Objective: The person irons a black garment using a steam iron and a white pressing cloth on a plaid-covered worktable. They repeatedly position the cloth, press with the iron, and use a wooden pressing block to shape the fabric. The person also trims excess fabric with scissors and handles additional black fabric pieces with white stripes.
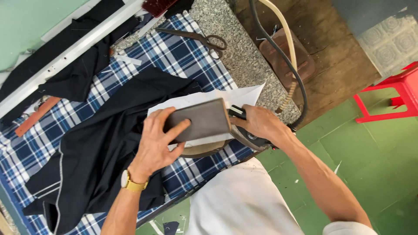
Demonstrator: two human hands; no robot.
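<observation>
Item record, taken left to right with the blue-and-white plaid cloth [174,52] as landmark.

Far left of the plaid cloth: a white bar [65,52] ran diagonally, with dark fabric draped beside it. A brown strip [37,115] lay at the cloth's left edge.

On the plaid cloth, left and centre: a dark garment [100,148] with pale edge piping lay spread and rumpled.

Left hand [159,143]: the forearm rose from the lower edge over the garment, wrist bearing a gold-coloured watch [133,182]. The hand lay palm down, fingers spread and extended, pressing flat on the near end of a grey rectangular block [202,119]. It was not clenched; the thumb hooked the block's lower side, so it was a loose hold rather than a full grasp.

The grey block sat at the near right part of the plaid cloth, on top of a sheet of white paper [244,95], with a tan curved piece [204,150] showing beneath it.

Right hand [257,122]: the arm came in from the lower right, elbow bent, over the green floor. The hand was closed around the handle of an iron [250,137] just right of the block, at the cloth's right edge.

Beyond the plaid cloth, upper part: scissors [196,37] lay on the speckled stone surface [244,56]. A black cable [278,52] and a pale hose ran from the iron across a wooden board [331,52].

Far right: a red plastic stool [392,93] stood on the floor.
</observation>
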